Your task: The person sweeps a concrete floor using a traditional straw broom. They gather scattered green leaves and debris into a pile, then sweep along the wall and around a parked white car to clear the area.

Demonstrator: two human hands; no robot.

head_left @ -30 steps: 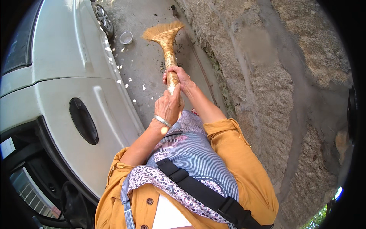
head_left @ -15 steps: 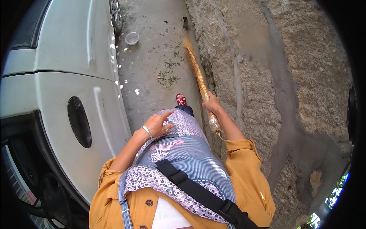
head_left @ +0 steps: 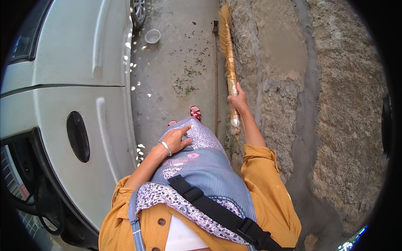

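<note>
My right hand (head_left: 238,101) is closed around the lower handle of a straw broom (head_left: 231,69). The handle is wrapped in shiny tape and clear plastic, with a loose string at its end. Its pale bristles point away from me, against or just in front of the rough stone wall (head_left: 276,50); whether they touch it I cannot tell. My left hand (head_left: 176,140), with a bracelet at the wrist, holds nothing. Its fingers are apart over the front of my patterned apron (head_left: 209,167). Green leaf scraps (head_left: 187,81) are scattered on the concrete ahead of my red shoe (head_left: 195,112).
A white vehicle (head_left: 104,54) lines the left side, its wheel (head_left: 138,11) at the far end. Beside it sits a whitish plastic tub (head_left: 153,37). A thin rod (head_left: 216,79) with a dark block at its far end runs along the wall's foot. White spots dot the vehicle's edge.
The broom has swung right and forward, its bristles going from above the ground to beside the wall. My left hand has hardly moved. A second red shoe now shows.
</note>
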